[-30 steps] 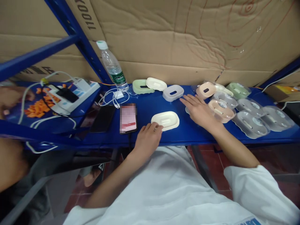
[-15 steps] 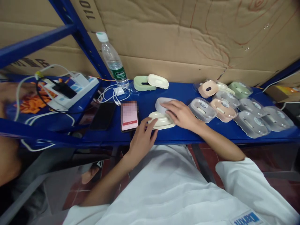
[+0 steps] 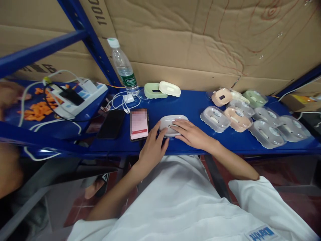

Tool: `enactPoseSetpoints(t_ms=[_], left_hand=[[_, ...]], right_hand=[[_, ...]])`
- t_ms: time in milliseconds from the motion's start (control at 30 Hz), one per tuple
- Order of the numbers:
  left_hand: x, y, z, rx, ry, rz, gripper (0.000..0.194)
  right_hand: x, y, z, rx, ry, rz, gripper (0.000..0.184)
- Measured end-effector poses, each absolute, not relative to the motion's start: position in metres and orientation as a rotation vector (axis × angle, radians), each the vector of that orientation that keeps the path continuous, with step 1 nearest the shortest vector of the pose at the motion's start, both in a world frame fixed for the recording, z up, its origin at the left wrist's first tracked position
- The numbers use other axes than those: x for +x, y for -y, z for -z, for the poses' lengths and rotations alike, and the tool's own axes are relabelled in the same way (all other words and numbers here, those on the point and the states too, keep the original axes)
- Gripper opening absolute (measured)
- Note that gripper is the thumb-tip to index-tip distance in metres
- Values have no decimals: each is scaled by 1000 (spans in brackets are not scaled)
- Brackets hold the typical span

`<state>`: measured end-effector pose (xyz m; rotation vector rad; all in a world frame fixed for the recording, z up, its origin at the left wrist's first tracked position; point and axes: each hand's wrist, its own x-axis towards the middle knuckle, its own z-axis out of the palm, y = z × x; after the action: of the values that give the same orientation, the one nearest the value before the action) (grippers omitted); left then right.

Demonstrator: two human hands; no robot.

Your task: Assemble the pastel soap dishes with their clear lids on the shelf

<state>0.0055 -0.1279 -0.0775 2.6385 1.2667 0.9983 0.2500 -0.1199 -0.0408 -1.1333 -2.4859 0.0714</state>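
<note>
A grey oval soap dish (image 3: 170, 118) with a slot in its middle lies on the blue table in front of me. My left hand (image 3: 153, 144) curls round its left end, fingers slightly apart, gripping the rim. Across the right part of the dish rests my right hand (image 3: 192, 134), open, its fingers stretched flat over the top near the slot. The cream piece from before is out of sight; I cannot tell whether it lies underneath. Behind, a cream dish piece (image 3: 170, 89) leans on a green dish (image 3: 151, 91).
Several lidded dishes, including a grey one (image 3: 215, 117) and a peach one (image 3: 238, 118), stand to the right. Leftward are a lit phone (image 3: 139, 124), a dark phone (image 3: 111, 124), a white cable, a water bottle (image 3: 125, 68) and a power strip (image 3: 84, 100). Another person's hand (image 3: 11, 93) is far left.
The grey piece has come down toward me, to where the cream piece lay, which no longer shows. My right hand has moved with it and flattened. My left hand stays almost in place.
</note>
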Motion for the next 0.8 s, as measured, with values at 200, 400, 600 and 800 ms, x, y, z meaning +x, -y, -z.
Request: enactPoseSetpoints(t_ms=[200, 400, 600, 800], left_hand=[[6, 127, 76, 2604, -1268, -931, 40], [5, 127, 79, 2572, -1270, -943, 37], [4, 126, 81, 2572, -1273, -942, 38], [4, 125, 81, 2600, -1256, -941, 39]], right_hand=[[255, 119, 43, -1144, 2575, -70, 44], [248, 124, 48, -1151, 2633, 9, 48], [325, 93, 1, -1364, 2499, 52, 55], [468, 34, -50, -2334, 1840, 242, 63]])
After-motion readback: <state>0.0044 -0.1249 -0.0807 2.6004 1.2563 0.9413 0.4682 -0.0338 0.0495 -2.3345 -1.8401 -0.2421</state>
